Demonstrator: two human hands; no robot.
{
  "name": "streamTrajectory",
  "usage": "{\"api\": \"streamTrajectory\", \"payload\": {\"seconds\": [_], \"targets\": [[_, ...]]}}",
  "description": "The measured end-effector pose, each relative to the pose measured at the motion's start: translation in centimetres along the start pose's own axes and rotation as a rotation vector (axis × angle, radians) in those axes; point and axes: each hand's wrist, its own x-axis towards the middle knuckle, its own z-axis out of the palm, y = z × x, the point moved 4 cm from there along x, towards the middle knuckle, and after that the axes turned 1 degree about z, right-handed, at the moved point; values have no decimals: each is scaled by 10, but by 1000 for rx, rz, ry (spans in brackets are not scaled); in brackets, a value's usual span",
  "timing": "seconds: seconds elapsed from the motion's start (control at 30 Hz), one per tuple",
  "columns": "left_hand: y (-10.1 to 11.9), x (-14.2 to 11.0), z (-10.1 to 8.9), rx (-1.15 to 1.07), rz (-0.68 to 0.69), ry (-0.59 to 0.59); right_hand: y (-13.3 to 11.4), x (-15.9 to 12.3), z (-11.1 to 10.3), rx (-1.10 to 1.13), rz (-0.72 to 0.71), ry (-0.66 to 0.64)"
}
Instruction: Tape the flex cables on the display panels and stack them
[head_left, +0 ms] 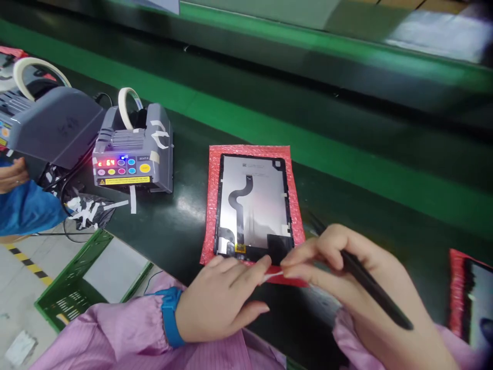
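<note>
This is a factory assembly line for electronics. A dark workbench (185,205) with a green strip (215,110) runs across the view, and an opened tablet (254,205), its inner metal and flat cable exposed, lies at the centre on red bubble wrap (211,195). At three to four o'clock another device (479,303) sits on similar red wrap. A tape dispenser (134,149) with a lit red display stands at ten o'clock, with a second dispenser (57,123) beyond it. Around nine o'clock a blue sleeve (31,205) shows another person at the same bench. At eight o'clock are a green plastic crate (61,293) and yellow-and-black floor tape (29,262).
</note>
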Motion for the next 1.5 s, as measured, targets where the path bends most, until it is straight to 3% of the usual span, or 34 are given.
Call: {"api": "streamTrajectory", "payload": {"seconds": [0.1, 0.27, 0.47, 0.77, 1.13, 1.23, 1.37, 1.5], "targets": [[-6, 5, -11, 357, -42, 122, -9, 20, 3, 85, -20, -61], [-17, 8, -7, 674, 8, 137, -14, 62, 8, 32, -133, -203], [-17, 9, -4, 776, 1, 161, 2, 122, 35, -64, -197, -531], [-27, 17, -7, 713, 211, 222, 9, 157, 59, -131, -210, -676], [-36, 26, -20, 574, 209, 124, 13, 161, 60, -162, -197, -627], [-37, 26, -20, 573, 208, 105, 17, 163, 62, -197, -219, -560], [-38, 24, -16, 589, 192, 75, 15, 177, 58, -309, -371, -335], [-34, 17, -15, 640, 141, 65, 2, 182, 33, -383, -481, 75]]}}
